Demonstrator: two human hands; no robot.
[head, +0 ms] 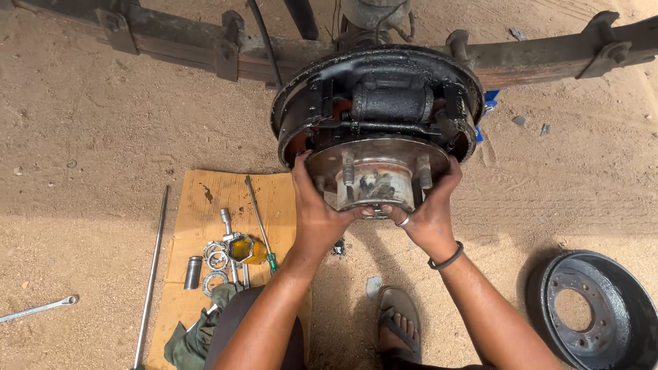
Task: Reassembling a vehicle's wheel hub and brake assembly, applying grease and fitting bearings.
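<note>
gripping the wheel hub (377, 179) with left hand (317, 212) and right hand (428, 216).

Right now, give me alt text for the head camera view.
Both bare hands, left hand and right hand, grip a wheel hub on an exposed drum brake assembly over sandy ground. Tools lie on cardboard left; a brake drum lies right.

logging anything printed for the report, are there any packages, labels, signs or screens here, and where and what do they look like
None to be seen: no package, label, sign or screen.
Nearest to packaging: a flat brown cardboard sheet on the sand left of the hands, with tools and metal rings lying on it.
Both hands, left hand and right hand, hold the bare metal wheel hub.
</note>
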